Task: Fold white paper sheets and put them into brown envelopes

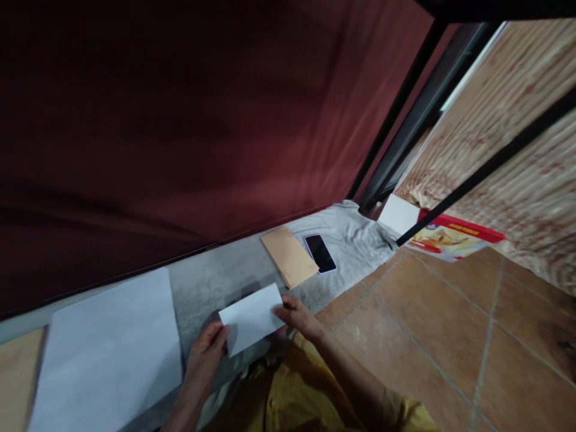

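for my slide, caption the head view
Left hand and right hand hold a small white sheet over grey cloth, phone nearby.

Dark red curtain (252, 126): dimly lit, darkest at upper left. Grey cloth-covered surface (207, 270) along curtain's foot. Right of curtain: black bars (495, 164), pleated beige drape (513, 114), brown floor tiles (418, 318).

Sheet (110, 351) left, phone (320, 254) right — held paper (252, 319) between.
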Tool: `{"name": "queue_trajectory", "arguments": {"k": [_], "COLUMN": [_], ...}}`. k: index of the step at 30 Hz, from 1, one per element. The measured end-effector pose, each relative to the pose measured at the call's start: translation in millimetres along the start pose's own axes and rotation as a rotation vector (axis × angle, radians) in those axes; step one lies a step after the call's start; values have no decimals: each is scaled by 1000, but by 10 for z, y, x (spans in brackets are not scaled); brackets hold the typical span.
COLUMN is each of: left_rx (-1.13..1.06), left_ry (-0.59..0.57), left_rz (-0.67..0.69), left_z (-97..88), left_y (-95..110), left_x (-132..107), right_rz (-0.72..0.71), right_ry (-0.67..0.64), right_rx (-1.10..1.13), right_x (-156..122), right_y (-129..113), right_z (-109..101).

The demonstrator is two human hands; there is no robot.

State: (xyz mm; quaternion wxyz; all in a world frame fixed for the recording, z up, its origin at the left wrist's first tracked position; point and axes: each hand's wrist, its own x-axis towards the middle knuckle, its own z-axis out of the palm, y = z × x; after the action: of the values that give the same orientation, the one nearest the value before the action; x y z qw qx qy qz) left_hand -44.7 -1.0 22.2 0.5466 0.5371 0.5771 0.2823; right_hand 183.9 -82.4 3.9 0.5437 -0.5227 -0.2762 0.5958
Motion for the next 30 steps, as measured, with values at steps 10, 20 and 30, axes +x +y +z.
{"name": "queue_trajectory", "arguments": {"k": [10,20,30], "left_rx": [657,854,946], "left_ry": [517,855,705], "left_rz": [342,-149,-246], "left_z": [-856,-2009,-2504], "left_y": [-430,-585,-598], "left_x": [-148,-250,-288], "right_rz": [-132,-198,-284], "right_ry": [166,244,251], "right_rx": [-169,-399,-580], "right_x": [204,450,455], "right_y": [100,207,285], "right_z": [-49,-177,-285]}}
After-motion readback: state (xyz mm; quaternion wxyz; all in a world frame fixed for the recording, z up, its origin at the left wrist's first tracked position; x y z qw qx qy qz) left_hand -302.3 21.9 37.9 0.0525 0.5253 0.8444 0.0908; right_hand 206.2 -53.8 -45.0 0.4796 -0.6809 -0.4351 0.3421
